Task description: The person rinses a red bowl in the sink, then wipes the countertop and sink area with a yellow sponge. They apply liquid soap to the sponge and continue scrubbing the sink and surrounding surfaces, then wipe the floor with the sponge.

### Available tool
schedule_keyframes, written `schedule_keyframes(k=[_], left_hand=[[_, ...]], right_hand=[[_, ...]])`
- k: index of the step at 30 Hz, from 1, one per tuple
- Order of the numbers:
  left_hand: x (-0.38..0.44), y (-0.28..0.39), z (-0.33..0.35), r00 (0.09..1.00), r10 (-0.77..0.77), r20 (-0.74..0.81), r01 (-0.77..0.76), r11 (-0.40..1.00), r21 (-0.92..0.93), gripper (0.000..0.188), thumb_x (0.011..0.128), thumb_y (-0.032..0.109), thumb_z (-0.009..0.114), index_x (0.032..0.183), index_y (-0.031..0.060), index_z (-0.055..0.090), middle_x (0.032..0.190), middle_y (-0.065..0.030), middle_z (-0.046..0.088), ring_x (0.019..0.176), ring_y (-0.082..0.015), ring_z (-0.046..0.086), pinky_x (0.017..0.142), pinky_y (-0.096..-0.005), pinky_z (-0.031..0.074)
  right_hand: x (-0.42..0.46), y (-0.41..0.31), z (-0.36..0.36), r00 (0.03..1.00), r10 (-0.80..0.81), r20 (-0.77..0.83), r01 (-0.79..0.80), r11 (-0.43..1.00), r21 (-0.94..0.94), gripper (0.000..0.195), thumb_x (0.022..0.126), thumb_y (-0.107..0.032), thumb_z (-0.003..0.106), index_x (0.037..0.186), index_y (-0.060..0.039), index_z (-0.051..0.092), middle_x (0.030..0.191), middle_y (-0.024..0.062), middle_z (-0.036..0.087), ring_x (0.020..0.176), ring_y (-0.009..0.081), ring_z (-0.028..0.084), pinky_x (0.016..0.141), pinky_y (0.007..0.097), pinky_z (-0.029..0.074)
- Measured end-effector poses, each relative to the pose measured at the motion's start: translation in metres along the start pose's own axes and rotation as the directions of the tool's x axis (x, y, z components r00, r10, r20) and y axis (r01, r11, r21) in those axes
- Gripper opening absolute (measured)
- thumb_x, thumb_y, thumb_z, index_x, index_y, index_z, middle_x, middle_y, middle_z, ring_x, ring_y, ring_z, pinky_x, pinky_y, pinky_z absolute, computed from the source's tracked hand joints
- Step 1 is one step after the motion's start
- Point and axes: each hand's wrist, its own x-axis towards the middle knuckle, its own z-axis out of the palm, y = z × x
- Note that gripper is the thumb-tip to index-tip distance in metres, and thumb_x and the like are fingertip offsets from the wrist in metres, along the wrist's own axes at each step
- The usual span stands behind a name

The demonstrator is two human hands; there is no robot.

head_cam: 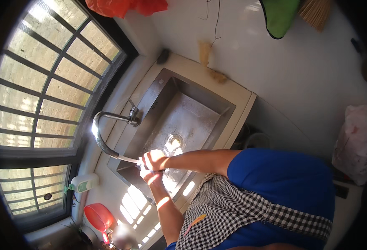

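Note:
My right hand (pixel 154 160) and my left hand (pixel 151 175) are pressed together over a stainless steel sink (pixel 196 112). A stream of water (pixel 127 158) runs onto them from the spout of a curved chrome faucet (pixel 99 137). Strong sunlight washes out the fingers. A small dark bluish patch shows between the hands, but what it is cannot be made out. Below and beside them, the sink's round drain (pixel 174 142) glares with reflected light.
A white bottle with a green top (pixel 85 182) stands on the sill side. Near it are a red plastic ladle or scoop (pixel 99 217) and a blurred round object (pixel 124 236). A barred window (pixel 55 78) borders the counter (pixel 149 200). A dark lump (pixel 163 56) lies at the far corner.

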Motion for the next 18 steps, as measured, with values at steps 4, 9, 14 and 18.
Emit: schedule_keyframes(k=[4,9,14,18], left_hand=[[-0.023,0.003,0.043,0.981,0.034,-0.192,-0.01,0.993,0.122,0.036,0.087,0.025,0.05,0.107,-0.0011,0.064,0.106,-0.0132,0.067,0.096,-0.0299,0.066,0.091,-0.0431,0.054],[-0.027,-0.013,0.037,0.735,0.245,0.632,-0.678,0.266,0.685,0.032,0.096,0.019,0.048,0.077,-0.0025,0.062,0.076,-0.0155,0.064,0.074,-0.0238,0.063,0.066,-0.036,0.048],[-0.113,-0.018,0.118,0.554,0.316,0.77,-0.766,-0.168,0.62,0.037,0.09,0.016,0.063,0.118,-0.0061,0.056,0.115,-0.0244,0.06,0.106,-0.0374,0.056,0.096,-0.0432,0.043],[-0.121,-0.005,0.092,0.636,0.214,0.741,-0.751,-0.047,0.659,0.03,0.086,0.013,0.067,0.113,0.0025,0.059,0.107,-0.0205,0.065,0.1,-0.0364,0.061,0.091,-0.0438,0.047]], right_hand=[[0.019,0.052,-0.009,0.962,0.268,0.041,-0.269,0.923,0.276,0.043,0.095,-0.043,0.049,0.094,-0.0026,0.066,0.093,0.019,0.068,0.086,0.0343,0.067,0.076,0.0468,0.053],[-0.03,0.036,-0.032,0.748,0.307,0.589,-0.632,0.057,0.773,0.058,0.097,-0.06,0.039,0.11,-0.0096,0.063,0.111,0.0082,0.067,0.102,0.0254,0.063,0.088,0.0488,0.052],[0.006,0.091,-0.095,0.929,0.169,0.331,-0.343,0.05,0.938,0.017,0.089,-0.022,0.066,0.087,-0.0054,0.067,0.076,0.0058,0.066,0.06,0.0141,0.062,0.048,0.0283,0.048],[0.054,0.017,-0.261,0.851,0.463,-0.248,-0.206,0.729,0.653,0.037,0.082,-0.036,0.074,0.087,0.0012,0.069,0.08,0.0118,0.069,0.059,0.0215,0.063,0.045,0.0365,0.047]])
